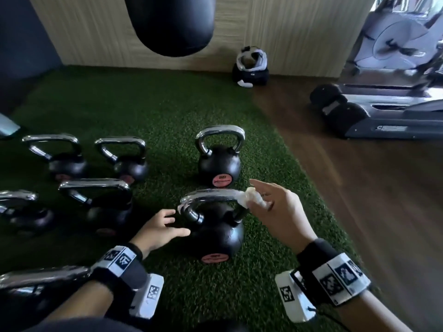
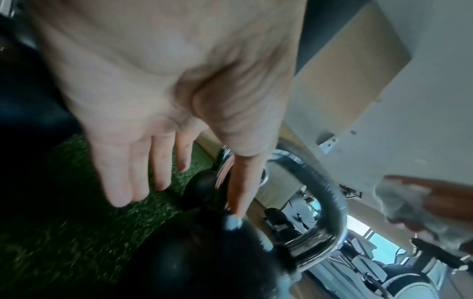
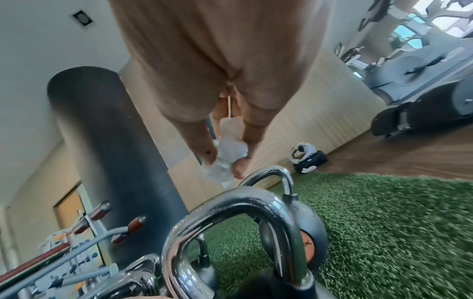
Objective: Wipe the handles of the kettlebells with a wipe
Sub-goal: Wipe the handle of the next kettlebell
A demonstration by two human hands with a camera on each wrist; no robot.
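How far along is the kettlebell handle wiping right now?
Done: nothing in these views shows which handles are already clean. In hand: the right hand pinches a crumpled wipe against the right end of the nearest kettlebell's handle, while the open left hand reaches toward that kettlebell's left side. Left: possibly the kettlebell behind and the group to the left.
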